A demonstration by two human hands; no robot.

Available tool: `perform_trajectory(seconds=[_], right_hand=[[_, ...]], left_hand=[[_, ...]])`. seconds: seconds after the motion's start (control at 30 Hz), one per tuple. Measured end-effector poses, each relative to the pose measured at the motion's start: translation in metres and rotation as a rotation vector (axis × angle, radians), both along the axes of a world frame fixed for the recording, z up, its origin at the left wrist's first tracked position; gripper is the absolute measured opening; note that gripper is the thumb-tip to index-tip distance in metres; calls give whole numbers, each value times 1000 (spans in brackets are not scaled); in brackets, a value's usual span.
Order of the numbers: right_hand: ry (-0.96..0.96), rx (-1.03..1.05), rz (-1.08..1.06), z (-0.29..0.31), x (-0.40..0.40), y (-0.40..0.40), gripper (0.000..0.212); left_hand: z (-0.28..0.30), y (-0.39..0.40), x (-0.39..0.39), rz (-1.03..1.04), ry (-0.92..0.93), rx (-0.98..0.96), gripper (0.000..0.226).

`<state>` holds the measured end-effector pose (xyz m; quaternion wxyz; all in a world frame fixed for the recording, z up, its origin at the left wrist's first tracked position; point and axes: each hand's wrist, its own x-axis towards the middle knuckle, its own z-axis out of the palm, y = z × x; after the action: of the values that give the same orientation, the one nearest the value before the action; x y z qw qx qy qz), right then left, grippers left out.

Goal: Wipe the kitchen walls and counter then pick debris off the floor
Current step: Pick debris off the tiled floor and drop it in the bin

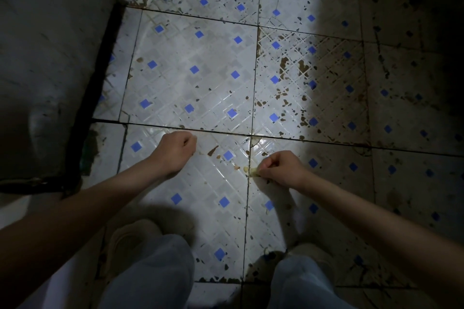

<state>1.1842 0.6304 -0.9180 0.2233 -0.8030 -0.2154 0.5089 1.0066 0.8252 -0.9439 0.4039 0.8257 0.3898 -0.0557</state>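
Pinched between thumb and forefinger, the right grip (277, 169) has a small pale yellow scrap (254, 171) at the fingertips, low over the floor (200, 83) right on the dark grout line. I'm crouched here, knees and pale shoes at the bottom of my view. The left grip (177, 149) is balled into a fist; whether it hides gathered bits I can't tell, nothing shows between the fingers.

What's left to lift lies between my two hands: a brown sliver (213, 150) just right of the left fist, its long axis slanting up to the right, and a few tan crumbs (237, 167) just left of the scrap. By my reckoning the crumbs belong to the right hand, the sliver to the left. Brown flecks spread across the tiles farther up and to the right, well apart from both hands.

No bin, bag or dustpan in view, so I'd judge the pickings ride in the hands for now.
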Motion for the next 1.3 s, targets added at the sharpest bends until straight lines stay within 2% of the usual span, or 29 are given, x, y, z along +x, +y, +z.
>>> perform_trajectory(seconds=[0.1,0.4,0.53,0.67,0.73,1.03,1.23,1.3], right_hand=[[-3,14,23,-2,-3,5,6],[-39,14,65,-6,-5,12,14],[-25,14,51,-4,-6,11,14],[-14,22,44,-5,-7,9,17],[-13,24,45,-4,-8,7,12],[-2,16,34,-7,-9,7,7],[-23,8,63,-6,-9,9,16],[-31,-2,70,-6,-9,10,12]], left_hand=[[0,1,-6,28,-20,-48,27],[2,-4,-9,85,26,-105,24],[1,-4,-12,16,5,-8,7],[-1,-5,-10,-23,-19,56,26],[0,-5,-6,-39,-19,71,30],[0,-7,1,-119,59,123,17],[-1,-8,-2,-209,72,164,14],[0,-10,-3,-220,81,185,13]])
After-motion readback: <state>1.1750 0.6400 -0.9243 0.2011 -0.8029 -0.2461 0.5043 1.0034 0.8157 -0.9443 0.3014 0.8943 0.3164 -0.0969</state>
